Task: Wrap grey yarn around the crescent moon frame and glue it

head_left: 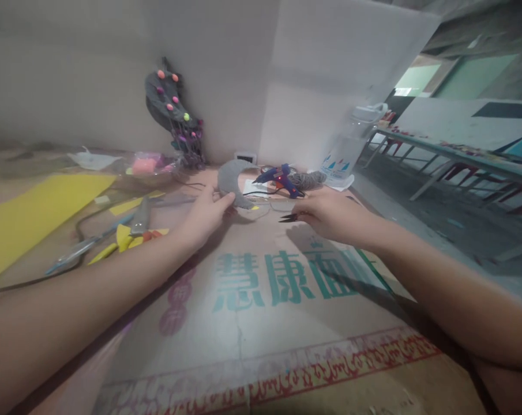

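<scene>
My left hand [213,210] is closed on the lower left edge of a grey crescent moon shape [229,180], thumb on top. The moon is tilted up above the sheet with printed characters. In my right hand [319,210] is a small dark two-pointed tool [288,218]; its tips are slightly apart and point left, while its handle is hidden in my fingers. A thin strand [271,206] runs between the moon and my right hand. Behind my right hand lies a blue glue gun [282,177] with a small red light. A ball of grey yarn [307,180] sits beside it.
A grey moon decorated with coloured pompoms [169,101] leans on the back panel. Yellow-handled pliers [133,230], a yellow sheet [36,213] and a bag of pink items [145,164] lie left. A clear water bottle [345,144] stands back right.
</scene>
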Tool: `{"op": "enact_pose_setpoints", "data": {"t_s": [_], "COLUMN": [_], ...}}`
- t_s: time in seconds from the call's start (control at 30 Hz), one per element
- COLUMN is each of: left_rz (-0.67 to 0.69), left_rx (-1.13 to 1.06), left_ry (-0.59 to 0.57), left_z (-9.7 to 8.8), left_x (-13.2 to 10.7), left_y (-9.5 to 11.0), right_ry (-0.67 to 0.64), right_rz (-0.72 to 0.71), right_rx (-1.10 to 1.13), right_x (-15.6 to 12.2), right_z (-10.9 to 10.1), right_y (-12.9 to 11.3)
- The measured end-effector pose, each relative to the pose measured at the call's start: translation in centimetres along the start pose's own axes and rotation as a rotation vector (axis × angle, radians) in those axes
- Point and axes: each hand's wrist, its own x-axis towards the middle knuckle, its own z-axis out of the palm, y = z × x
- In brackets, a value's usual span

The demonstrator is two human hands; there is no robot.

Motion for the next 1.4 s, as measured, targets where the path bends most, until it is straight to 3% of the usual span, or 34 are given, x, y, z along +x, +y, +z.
{"op": "enact_pose_setpoints", "data": {"t_s": [0.13, 0.2, 0.27, 0.4, 0.67, 0.9, 1.1, 1.4], "left_rz": [0.006, 0.026, 0.043, 0.072, 0.094, 0.057, 0.018, -0.022], "left_rx": [0.036, 0.031, 0.023, 0.049, 0.127, 0.110, 0.064, 0.045], "left_ry": [-0.005, -0.017, -0.037, -0.103, -0.199, -0.196, -0.175, -0.194], "left_z": [0.0, 0.0, 0.1, 0.1, 0.4, 0.4, 0.5, 0.6], "left_x": [0.0, -0.1, -0.2, -0.7, -1.6, -1.7, -1.6, -1.7], "left_y": [0.0, 0.0, 0.1, 0.5, 1.0, 1.0, 1.0, 1.1], "right_ry": [0.256, 0.407, 0.456, 0.355, 0.359, 0.279, 0.296, 0.236], "right_rz": [0.060, 0.084, 0.035, -0.031, -0.195, -0.150, -0.125, -0.119], "right_rx": [0.135, 0.224, 0.280, 0.277, 0.224, 0.238, 0.157, 0.136], "right_x": [-0.4, -0.3, 0.0, 0.2, -0.1, 0.3, 0.3, 0.4], "right_z": [-0.8, 0.2, 1.5, 3.2, 4.2, 4.0, 4.7, 4.2], "right_y": [-1.0, -1.6, -2.2, -3.0, -3.0, -3.0, -2.9, -3.1]}}
